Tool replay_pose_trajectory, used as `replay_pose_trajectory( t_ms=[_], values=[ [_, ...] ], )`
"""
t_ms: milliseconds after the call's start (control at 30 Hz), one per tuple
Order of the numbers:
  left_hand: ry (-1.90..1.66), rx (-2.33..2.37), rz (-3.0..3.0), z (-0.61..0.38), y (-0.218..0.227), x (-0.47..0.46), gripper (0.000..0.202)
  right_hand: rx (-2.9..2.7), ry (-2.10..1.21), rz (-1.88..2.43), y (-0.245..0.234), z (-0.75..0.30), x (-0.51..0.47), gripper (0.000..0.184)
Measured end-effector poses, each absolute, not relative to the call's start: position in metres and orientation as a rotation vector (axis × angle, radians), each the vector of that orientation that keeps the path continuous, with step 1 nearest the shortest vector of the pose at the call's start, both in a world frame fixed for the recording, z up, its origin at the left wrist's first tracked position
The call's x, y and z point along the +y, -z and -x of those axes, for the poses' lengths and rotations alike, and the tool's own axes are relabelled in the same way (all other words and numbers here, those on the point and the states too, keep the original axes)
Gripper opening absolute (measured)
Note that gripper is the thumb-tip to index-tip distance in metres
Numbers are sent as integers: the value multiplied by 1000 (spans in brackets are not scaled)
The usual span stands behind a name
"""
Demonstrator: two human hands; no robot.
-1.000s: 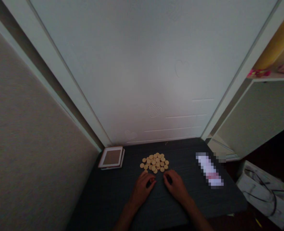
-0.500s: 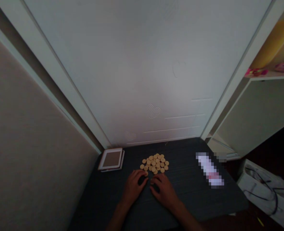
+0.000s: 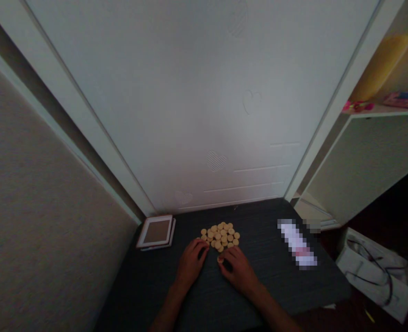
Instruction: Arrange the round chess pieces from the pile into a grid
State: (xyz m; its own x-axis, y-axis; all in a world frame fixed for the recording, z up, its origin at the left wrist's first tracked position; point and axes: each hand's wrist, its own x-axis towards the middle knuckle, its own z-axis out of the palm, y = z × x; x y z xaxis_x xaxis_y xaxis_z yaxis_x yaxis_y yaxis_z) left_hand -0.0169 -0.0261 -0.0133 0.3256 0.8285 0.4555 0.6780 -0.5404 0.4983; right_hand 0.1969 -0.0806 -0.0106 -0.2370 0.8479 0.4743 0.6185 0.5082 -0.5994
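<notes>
A heap of small round pale wooden discs (image 3: 223, 233) lies on the dark table, several overlapping. At the heap's near left edge is my left hand (image 3: 191, 260), its thumb and index finger curled together on a disc that is mostly covered by the fingertips. My right hand (image 3: 239, 267) rests just in front of the heap. Between its thumb and fingers it pinches one wooden disc (image 3: 220, 260), held slightly apart from the others.
Two stacked framed boards (image 3: 157, 231) lie at the table's back left. A blurred-out bright object (image 3: 298, 244) is on the right. Behind the dark table (image 3: 259, 295) rises a white panel (image 3: 190, 115). On the floor at right stands a white box with cords (image 3: 376, 274).
My right hand now shows a disc in its pinch, a little away from the heap. The left hand has shifted slightly forward against the heap's edge. The whole view has moved a little.
</notes>
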Motion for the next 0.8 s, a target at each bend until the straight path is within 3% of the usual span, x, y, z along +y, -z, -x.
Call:
replay_pose_trajectory(
  t_ms=[567, 667, 800],
  values=[
    [-985, 1481, -2375, 36, 6, -40, 17, -1792, -238, 1447, 32, -278, -70, 14],
    [-927, 1423, -2442, 15, 1, -50, 27, -1787, -239, 1450, 30, -278, -71, 13],
    [-844, 1356, -2531, -15, -5, -55, 63, -1777, -245, 1456, 27, -277, -74, 16]
  ],
)
